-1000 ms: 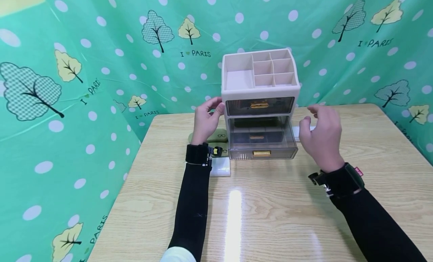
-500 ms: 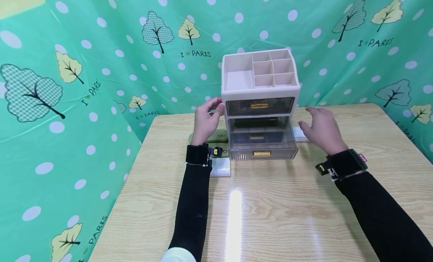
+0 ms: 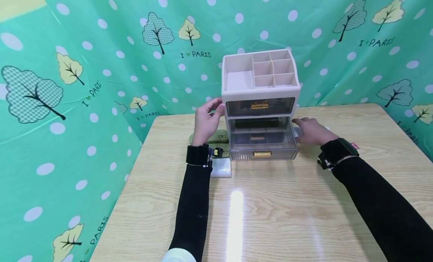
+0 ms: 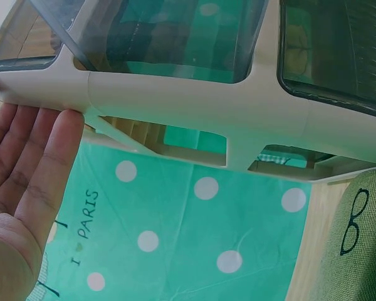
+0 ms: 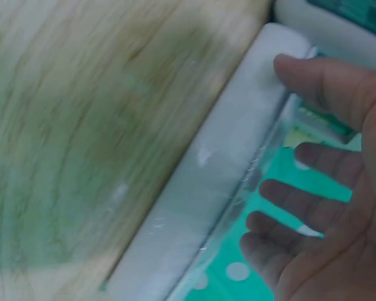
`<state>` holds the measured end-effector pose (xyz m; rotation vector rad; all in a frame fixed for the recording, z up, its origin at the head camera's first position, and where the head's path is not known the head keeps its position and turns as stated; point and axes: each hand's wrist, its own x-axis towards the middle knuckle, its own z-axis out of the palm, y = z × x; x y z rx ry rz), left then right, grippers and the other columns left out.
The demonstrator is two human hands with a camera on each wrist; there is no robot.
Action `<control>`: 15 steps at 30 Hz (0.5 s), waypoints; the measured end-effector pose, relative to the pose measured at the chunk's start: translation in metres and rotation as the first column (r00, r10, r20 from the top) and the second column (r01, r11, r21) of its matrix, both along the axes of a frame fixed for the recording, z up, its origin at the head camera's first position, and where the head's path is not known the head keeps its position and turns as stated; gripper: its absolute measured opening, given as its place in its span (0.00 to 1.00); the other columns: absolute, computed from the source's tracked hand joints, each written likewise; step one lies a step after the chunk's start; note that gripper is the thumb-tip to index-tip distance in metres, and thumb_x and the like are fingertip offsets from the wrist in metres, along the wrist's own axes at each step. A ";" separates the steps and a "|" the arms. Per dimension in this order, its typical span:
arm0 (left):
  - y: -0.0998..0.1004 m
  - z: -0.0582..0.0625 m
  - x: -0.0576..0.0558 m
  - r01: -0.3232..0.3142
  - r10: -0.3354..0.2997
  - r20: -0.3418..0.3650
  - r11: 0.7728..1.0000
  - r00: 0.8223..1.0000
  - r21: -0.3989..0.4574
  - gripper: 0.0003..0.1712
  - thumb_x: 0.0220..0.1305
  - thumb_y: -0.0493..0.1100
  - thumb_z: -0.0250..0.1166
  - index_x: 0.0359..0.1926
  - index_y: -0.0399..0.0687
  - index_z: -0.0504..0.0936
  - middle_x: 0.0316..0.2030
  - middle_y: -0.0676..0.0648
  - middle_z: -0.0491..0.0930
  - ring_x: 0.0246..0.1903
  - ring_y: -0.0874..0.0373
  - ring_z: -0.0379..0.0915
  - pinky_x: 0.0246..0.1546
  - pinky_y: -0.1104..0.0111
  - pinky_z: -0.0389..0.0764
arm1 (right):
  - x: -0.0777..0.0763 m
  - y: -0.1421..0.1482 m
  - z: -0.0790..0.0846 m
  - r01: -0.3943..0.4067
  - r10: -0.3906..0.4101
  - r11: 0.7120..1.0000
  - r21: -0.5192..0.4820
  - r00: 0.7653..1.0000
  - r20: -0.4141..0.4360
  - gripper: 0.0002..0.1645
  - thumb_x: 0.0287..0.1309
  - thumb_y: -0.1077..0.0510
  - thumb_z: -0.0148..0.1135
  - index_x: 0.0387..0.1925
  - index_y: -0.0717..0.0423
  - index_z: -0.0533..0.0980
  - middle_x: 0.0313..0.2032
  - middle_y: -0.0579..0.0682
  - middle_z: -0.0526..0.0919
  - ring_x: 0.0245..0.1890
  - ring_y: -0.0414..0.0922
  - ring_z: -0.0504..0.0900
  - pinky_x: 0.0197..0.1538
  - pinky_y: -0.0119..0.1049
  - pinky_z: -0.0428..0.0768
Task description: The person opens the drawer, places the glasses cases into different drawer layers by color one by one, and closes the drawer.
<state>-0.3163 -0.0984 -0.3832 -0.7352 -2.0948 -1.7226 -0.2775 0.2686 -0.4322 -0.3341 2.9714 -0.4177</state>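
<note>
A white desktop organizer (image 3: 262,92) with smoky drawers stands at the back of the table, its middle-height top drawer closed and a lower clear drawer (image 3: 243,154) pulled out. My left hand (image 3: 207,121) rests its fingertips on the organizer's left side, fingers extended in the left wrist view. To the right of the organizer, my right hand (image 3: 312,132) is over a long white box (image 5: 207,157) wrapped in clear film. In the right wrist view the thumb lies at the box's upper end, while the other fingers are spread apart past its far side.
Green glasses cases (image 3: 220,136) lie left of the organizer, partly behind my left arm. A flat white packet (image 3: 221,168) is just in front of them. Behind the wooden table (image 3: 270,209) hangs a green dotted curtain (image 3: 189,74).
My right hand has moved forward, down and slightly left onto the white box, its fingers opening on the way. The left hand and the organizer have stayed where they were.
</note>
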 end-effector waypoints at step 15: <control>0.005 0.023 0.026 -0.039 0.040 0.048 0.999 0.998 -0.020 0.17 0.74 0.39 0.62 0.56 0.29 0.81 0.49 0.34 0.84 0.46 0.46 0.82 0.46 0.65 0.89 | -0.007 0.019 -0.007 -0.134 0.139 0.988 -0.070 0.988 0.063 0.37 0.54 0.65 0.72 0.64 0.74 0.70 0.39 0.59 0.82 0.35 0.52 0.77 0.38 0.46 0.80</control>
